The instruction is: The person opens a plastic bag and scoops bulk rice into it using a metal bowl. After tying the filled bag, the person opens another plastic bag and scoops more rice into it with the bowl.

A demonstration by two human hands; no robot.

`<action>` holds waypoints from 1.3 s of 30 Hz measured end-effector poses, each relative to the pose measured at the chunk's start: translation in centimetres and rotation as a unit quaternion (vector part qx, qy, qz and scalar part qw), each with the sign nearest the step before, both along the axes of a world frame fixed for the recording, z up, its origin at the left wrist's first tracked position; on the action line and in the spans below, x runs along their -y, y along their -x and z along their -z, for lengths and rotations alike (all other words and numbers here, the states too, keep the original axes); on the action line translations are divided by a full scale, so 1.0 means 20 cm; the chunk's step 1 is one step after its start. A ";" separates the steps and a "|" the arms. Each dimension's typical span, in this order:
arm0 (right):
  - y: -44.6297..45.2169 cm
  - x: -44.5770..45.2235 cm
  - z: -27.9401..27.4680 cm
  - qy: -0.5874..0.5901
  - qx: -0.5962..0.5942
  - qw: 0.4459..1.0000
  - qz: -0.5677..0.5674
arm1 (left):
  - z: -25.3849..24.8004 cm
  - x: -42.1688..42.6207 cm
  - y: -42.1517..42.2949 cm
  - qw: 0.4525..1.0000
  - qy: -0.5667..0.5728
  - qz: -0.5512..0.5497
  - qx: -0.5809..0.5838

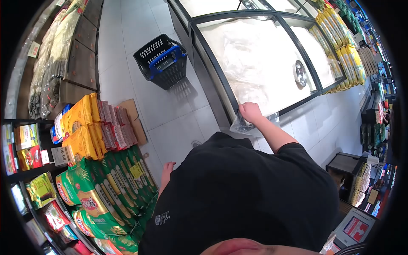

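Note:
My right hand [250, 112] is closed on clear plastic film [270, 120] at the near corner of a black-framed bin [224, 91]. The film hangs over the rim, and more clear plastic lies inside on the white contents [272, 59]. A shiny metal scoop or bowl [300, 73] rests on those contents, toward the right. My left hand [168, 168] hangs beside my body, partly hidden by my black shirt; its visible fingers are loosely apart with nothing in them.
A black shopping basket [170, 70] with a blue handle stands on the tiled floor left of the bin. Green bags [95, 204] and yellow packets [83, 131] are stacked close on my left. More yellow bags [349, 63] stand behind the bin. A weighing scale [356, 227] is at lower right.

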State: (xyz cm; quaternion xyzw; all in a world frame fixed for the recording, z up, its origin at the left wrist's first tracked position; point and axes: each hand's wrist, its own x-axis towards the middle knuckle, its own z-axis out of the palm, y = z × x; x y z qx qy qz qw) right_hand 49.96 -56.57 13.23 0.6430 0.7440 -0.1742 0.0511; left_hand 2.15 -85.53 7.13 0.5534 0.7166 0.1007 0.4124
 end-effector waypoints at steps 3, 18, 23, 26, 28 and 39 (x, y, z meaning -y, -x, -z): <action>0.13 0.00 -0.05 -0.080 -0.079 0.994 0.003 | -0.11 -0.18 0.03 0.998 -0.038 0.044 -0.016; 0.57 -0.42 0.21 -0.193 -0.055 0.978 0.057 | -0.30 -1.43 0.29 0.966 -0.110 0.224 -0.075; 0.76 -0.66 0.20 -0.153 0.042 0.983 0.094 | -0.30 -1.67 0.58 0.959 -0.096 0.227 -0.142; 0.79 -0.82 0.23 -0.139 0.028 0.985 0.102 | -0.36 -1.81 0.63 0.971 -0.080 0.171 -0.145; 0.81 -0.90 0.22 -0.107 0.046 0.987 0.111 | -0.29 -1.85 0.66 0.975 -0.085 0.147 -0.141; 0.94 -1.08 0.05 0.148 0.142 0.962 0.180 | -0.32 -2.82 0.54 0.901 -0.311 0.294 -0.068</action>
